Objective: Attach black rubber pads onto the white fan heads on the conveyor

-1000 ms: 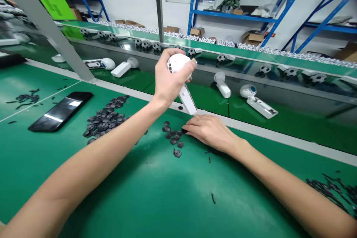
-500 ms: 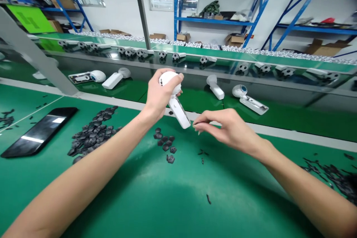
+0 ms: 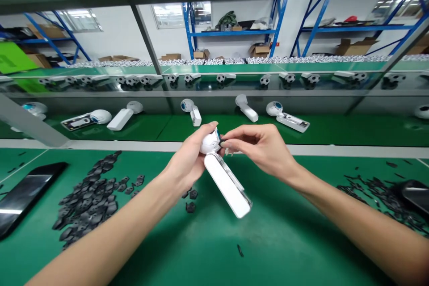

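The right hand has swung in from its open reach of a moment ago and now meets the left over the white handheld device (image 3: 226,185). The left hand (image 3: 186,163) is clamped around the device's round head (image 3: 209,142), and the flat handle slants down and to the right, above the green tabletop (image 3: 284,237). The right hand's (image 3: 259,147) fingertips (image 3: 223,139) are right at the head, beside a blue-rimmed patch; whether they pinch something small there, I can't tell. So the hands are together on one object.

Just beneath the left wrist lie two dark hexagonal pieces (image 3: 191,207), with a larger heap of them (image 3: 89,199) further left, beside a black phone (image 3: 27,192). Black strips (image 3: 368,192) are scattered on the right. Beyond the tabletop's edge, more white devices (image 3: 120,118) lie on a green conveyor belt (image 3: 208,127).
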`<move>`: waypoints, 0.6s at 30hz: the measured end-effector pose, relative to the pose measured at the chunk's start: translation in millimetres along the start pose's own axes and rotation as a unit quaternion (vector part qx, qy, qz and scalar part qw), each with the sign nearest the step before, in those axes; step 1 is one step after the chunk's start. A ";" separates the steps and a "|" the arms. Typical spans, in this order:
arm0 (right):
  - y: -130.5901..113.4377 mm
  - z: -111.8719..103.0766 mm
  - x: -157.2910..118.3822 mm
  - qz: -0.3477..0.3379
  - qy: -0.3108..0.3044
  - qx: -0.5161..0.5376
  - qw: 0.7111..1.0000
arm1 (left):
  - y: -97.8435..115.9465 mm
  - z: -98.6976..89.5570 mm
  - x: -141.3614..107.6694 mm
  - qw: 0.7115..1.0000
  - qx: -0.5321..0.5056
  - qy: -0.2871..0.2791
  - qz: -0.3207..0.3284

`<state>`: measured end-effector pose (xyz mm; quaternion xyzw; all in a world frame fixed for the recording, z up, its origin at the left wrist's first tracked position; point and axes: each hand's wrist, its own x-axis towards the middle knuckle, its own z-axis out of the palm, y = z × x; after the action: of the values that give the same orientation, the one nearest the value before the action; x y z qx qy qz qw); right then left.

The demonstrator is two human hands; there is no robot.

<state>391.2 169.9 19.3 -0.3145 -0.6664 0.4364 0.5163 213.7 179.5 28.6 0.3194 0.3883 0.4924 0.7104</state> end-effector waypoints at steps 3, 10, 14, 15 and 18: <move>0.9 3.3 -1.8 0.022 0.011 0.022 0.999 | -1.6 1.7 -4.6 1.000 -0.013 -0.013 0.000; 2.6 11.6 -7.8 -0.030 0.029 -0.137 0.990 | -3.2 6.9 -10.1 0.999 -0.016 0.033 0.008; 11.6 18.3 -8.9 -0.055 0.033 -0.158 0.985 | -6.0 3.0 -8.2 0.998 0.000 0.054 0.011; 12.2 19.4 -8.5 -0.056 0.036 -0.161 0.985 | -6.2 0.6 -8.8 0.998 0.010 0.059 0.023; 5.8 22.0 -7.3 -0.057 0.041 -0.168 0.983 | -5.6 -4.6 -8.1 0.993 0.049 0.047 0.096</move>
<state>371.8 160.3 9.2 -0.3757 -0.7251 0.2750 0.5074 210.5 170.4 23.5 0.3659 0.4123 0.5529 0.6248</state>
